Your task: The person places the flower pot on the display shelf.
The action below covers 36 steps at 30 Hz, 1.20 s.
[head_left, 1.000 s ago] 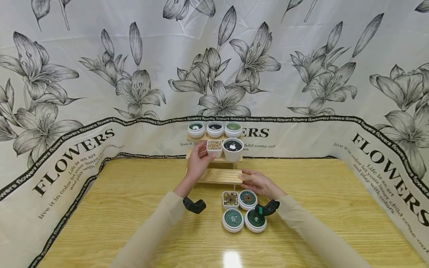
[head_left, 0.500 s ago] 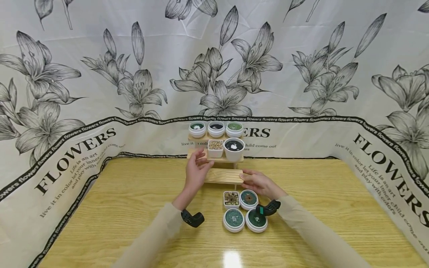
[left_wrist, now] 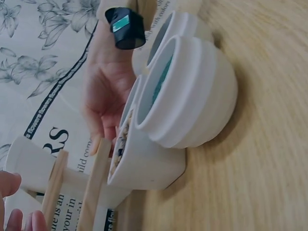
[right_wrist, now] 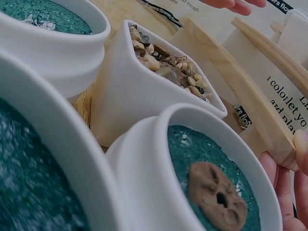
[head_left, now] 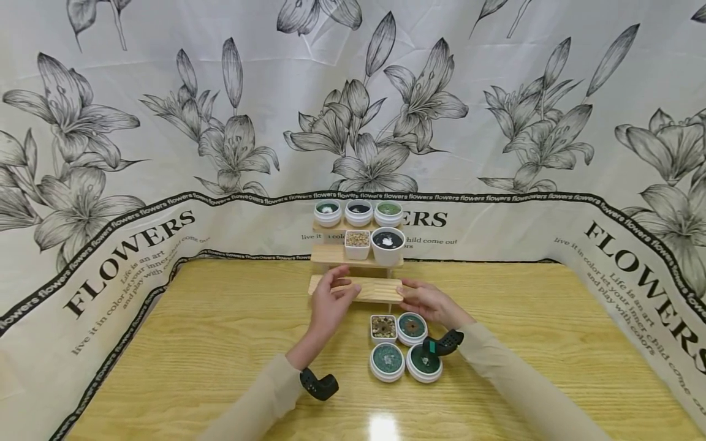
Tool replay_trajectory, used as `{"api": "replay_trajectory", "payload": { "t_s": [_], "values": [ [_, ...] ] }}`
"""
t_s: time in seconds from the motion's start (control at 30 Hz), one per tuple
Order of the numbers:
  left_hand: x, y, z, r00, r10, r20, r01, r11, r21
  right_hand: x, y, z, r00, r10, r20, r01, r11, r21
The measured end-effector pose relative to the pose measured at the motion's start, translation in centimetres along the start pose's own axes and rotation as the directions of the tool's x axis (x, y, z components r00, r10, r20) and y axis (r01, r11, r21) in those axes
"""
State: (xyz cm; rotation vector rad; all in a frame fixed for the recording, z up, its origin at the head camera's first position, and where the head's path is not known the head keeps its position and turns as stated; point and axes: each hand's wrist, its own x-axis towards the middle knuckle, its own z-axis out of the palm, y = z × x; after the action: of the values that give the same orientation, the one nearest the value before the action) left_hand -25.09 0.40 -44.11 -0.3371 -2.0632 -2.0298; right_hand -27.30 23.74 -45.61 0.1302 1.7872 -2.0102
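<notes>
A tiered wooden stand holds small white pots. My right hand [head_left: 432, 303] pinches the right end of its bottom shelf [head_left: 380, 290], the thumb above and fingers beneath in the right wrist view. My left hand [head_left: 331, 306] holds nothing; its loosely bent fingers overlap the left part of that shelf. On the middle shelf [head_left: 328, 253] stand a square pot of pale pebbles [head_left: 357, 244] and a taller round pot with dark filling [head_left: 388, 246]. Only the fingers [left_wrist: 9, 184] of my left hand show in the left wrist view.
Several pots stand on the table [head_left: 220, 343] before the stand: a square pebble pot [head_left: 383, 329], a teal pot with a brown centre [head_left: 412, 329], a speckled teal pot [head_left: 387, 361] and a dark green pot [head_left: 425, 363]. Three round pots, including a green-filled one [head_left: 389, 213], line the top shelf.
My left hand has let go of the square pebble pot on the middle shelf and come down towards the bottom shelf. My right hand keeps its grip on the shelf end.
</notes>
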Motion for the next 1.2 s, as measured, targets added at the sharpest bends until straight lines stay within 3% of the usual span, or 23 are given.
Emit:
{"api": "replay_trajectory", "payload": {
  "t_s": [0.33,0.57,0.9,1.2],
  "values": [
    [-1.8,-0.8,0.6,0.993,-0.028,0.119,0.027,1.0,0.005,0.1,0.0,0.0,0.999,0.029,-0.04,-0.03,1.0,-0.001],
    [-2.7,-1.6,0.6,0.974,-0.067,0.218,0.065,0.998,0.018,0.3,0.0,0.2,0.997,0.044,-0.06,-0.043,0.999,0.015],
    [-3.0,-2.8,0.4,0.917,-0.116,0.382,0.11,0.993,0.038,0.1,-0.1,0.0,1.0,0.013,-0.003,-0.013,1.0,-0.009],
    [-3.2,-3.2,-0.1,0.862,-0.163,0.48,0.141,0.987,0.082,0.1,-0.1,-0.2,0.999,-0.012,0.038,0.012,1.0,-0.001]
  ]
}}
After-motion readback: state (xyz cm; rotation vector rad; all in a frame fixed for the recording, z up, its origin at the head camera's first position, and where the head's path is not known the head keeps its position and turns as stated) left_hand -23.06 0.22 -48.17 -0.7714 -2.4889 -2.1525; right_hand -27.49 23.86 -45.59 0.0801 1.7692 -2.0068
